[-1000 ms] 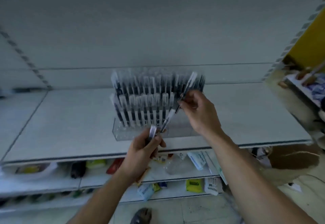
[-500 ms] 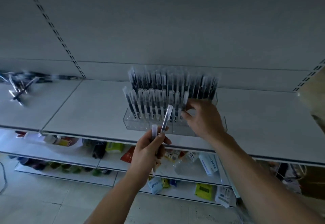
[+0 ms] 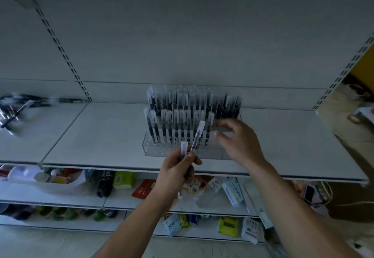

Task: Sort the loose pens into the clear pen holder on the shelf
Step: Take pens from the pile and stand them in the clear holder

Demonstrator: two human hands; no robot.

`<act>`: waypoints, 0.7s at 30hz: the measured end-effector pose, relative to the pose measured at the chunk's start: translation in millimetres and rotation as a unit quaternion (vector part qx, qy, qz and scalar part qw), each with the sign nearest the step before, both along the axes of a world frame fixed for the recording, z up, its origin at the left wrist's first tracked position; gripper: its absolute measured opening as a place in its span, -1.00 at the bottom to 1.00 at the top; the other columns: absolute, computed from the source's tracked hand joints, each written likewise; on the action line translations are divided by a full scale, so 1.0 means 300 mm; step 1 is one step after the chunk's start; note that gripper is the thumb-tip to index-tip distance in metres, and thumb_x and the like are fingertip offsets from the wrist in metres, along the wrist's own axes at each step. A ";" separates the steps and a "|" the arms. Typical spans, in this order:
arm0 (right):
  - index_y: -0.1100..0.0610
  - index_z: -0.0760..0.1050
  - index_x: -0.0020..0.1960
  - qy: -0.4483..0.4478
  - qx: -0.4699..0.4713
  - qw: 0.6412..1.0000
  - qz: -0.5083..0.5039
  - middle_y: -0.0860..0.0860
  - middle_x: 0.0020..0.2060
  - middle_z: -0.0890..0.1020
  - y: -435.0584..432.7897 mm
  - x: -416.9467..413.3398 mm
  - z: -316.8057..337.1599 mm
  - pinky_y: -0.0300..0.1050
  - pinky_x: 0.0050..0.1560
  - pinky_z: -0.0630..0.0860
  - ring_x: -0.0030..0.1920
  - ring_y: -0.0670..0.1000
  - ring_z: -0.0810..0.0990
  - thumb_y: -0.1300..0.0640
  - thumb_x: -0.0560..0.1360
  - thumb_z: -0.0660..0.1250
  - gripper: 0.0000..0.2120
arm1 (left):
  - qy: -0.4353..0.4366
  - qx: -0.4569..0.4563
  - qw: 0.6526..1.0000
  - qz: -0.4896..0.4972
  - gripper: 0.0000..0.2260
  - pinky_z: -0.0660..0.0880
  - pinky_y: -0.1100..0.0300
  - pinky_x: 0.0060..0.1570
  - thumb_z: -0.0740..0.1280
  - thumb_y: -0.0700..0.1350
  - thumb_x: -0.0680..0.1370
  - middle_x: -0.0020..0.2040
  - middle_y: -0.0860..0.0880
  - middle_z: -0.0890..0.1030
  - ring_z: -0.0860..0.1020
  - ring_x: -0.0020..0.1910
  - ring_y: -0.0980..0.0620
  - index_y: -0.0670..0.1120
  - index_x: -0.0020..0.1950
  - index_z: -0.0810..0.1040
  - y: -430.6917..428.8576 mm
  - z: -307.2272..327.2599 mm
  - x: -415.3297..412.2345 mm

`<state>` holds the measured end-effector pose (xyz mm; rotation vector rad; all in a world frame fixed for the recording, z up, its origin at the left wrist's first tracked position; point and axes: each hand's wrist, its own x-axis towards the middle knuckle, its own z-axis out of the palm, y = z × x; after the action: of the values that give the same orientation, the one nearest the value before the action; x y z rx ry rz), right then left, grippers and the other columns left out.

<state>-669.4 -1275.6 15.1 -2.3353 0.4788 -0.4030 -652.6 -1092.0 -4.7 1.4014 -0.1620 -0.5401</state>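
A clear stepped pen holder (image 3: 159,150) stands on the middle of the white shelf (image 3: 97,136), with two rows of black pens with clear caps (image 3: 183,103) upright in it. My left hand (image 3: 176,171) is in front of the holder and grips two such pens (image 3: 196,138), their caps pointing up. My right hand (image 3: 239,143) hovers at the holder's right end, fingers loosely spread and holding nothing, just right of the last pen in the front row (image 3: 209,121). Several loose pens (image 3: 14,109) lie blurred at the shelf's far left.
Slotted uprights (image 3: 62,53) run up the grey back panel. The lower shelves hold packets, bottles and a white tray (image 3: 46,180). At the far right the shelf ends beside a yellow wall and a cluttered floor area (image 3: 356,116).
My right hand set its pen into the holder's front row and let go of it. My left hand kept its two pens. The view swung left, showing the loose pens.
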 end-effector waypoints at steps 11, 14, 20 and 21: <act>0.08 0.62 -0.14 -0.024 0.284 0.958 0.000 -0.02 -0.23 0.69 0.047 -0.137 0.004 -0.25 -0.21 0.49 -0.20 -0.10 0.63 0.05 0.47 0.43 -0.90 | -0.018 0.032 0.993 -0.115 -0.82 0.43 0.13 -0.35 0.21 -0.10 0.64 -0.15 -0.08 0.66 0.52 -0.36 0.00 -0.16 0.04 0.56 -0.100 -0.001 -0.032; 0.11 0.58 -0.08 -0.059 0.293 0.954 -0.018 -0.02 -0.21 0.69 0.014 -0.127 0.036 -0.21 -0.15 0.55 -0.20 -0.11 0.65 0.06 0.50 0.39 -0.89 | -0.013 0.034 0.996 -0.084 -0.83 0.55 0.25 -0.16 0.20 -0.08 0.63 -0.02 -0.04 0.69 0.64 -0.09 0.00 -0.07 0.10 0.56 -0.082 -0.012 -0.029; 0.11 0.55 -0.09 -0.150 0.131 0.979 -0.049 -0.01 -0.23 0.65 -0.049 -0.010 0.080 -0.33 -0.20 0.48 -0.23 -0.05 0.60 0.05 0.53 0.36 -0.87 | -0.043 0.082 0.996 -0.015 -0.84 0.51 0.17 -0.11 0.22 0.03 0.61 -0.08 0.06 0.60 0.53 -0.13 0.07 0.16 0.08 0.59 -0.020 -0.027 -0.009; 0.11 0.54 -0.09 -0.149 0.098 0.983 -0.045 -0.03 -0.24 0.63 -0.052 0.008 0.077 -0.40 -0.24 0.44 -0.24 -0.08 0.59 0.04 0.53 0.36 -0.86 | -0.044 0.091 0.995 -0.012 -0.85 0.50 0.22 -0.18 0.23 0.05 0.61 -0.09 0.05 0.56 0.49 -0.17 0.10 0.19 0.06 0.60 -0.013 -0.021 -0.010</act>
<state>-667.1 -1291.1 38.1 -2.0246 0.4570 -0.7026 -655.5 -1096.1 -10.9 1.6033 -0.2062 -0.5233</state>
